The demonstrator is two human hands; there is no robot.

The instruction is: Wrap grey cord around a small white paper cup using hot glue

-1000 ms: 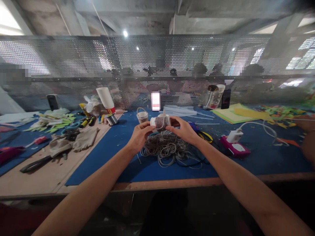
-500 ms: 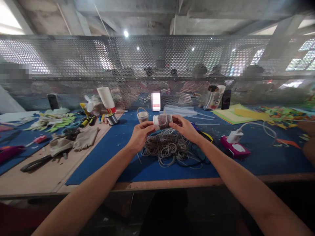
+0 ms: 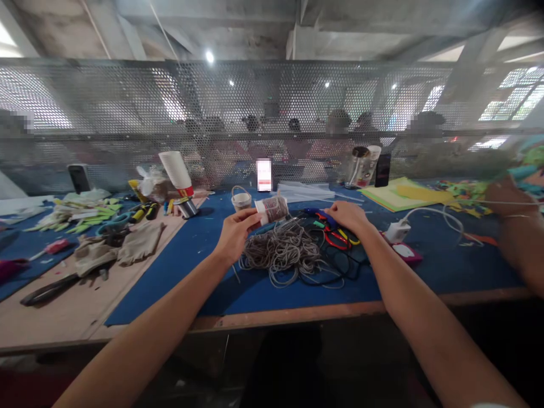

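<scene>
A paper cup (image 3: 272, 209) wound with grey-brown cord lies sideways in the pinch of my left hand (image 3: 238, 229), above the tangled cord. My right hand (image 3: 346, 216) is at the blue glue gun (image 3: 317, 213), its fingers closed around the near part of the tool, partly hidden. The heap of grey cord (image 3: 284, 249) sits on the blue mat (image 3: 255, 297) below both hands. Beside it are red-handled pliers (image 3: 337, 240) and a yellow-handled tool. A small cup with a looped handle (image 3: 241, 200) stands behind my left hand.
Stacked paper cups (image 3: 175, 170) and a metal can stand at back left. Gloves (image 3: 141, 243) and cutters lie left. A white charger (image 3: 398, 231) with its cable is at right. Another person's arm (image 3: 516, 232) reaches in at far right. A lit phone (image 3: 264, 174) stands behind.
My right hand has let go of the corded cup and moved right to the glue gun. My left hand still holds the cup. Another person's arm has come further in at right.
</scene>
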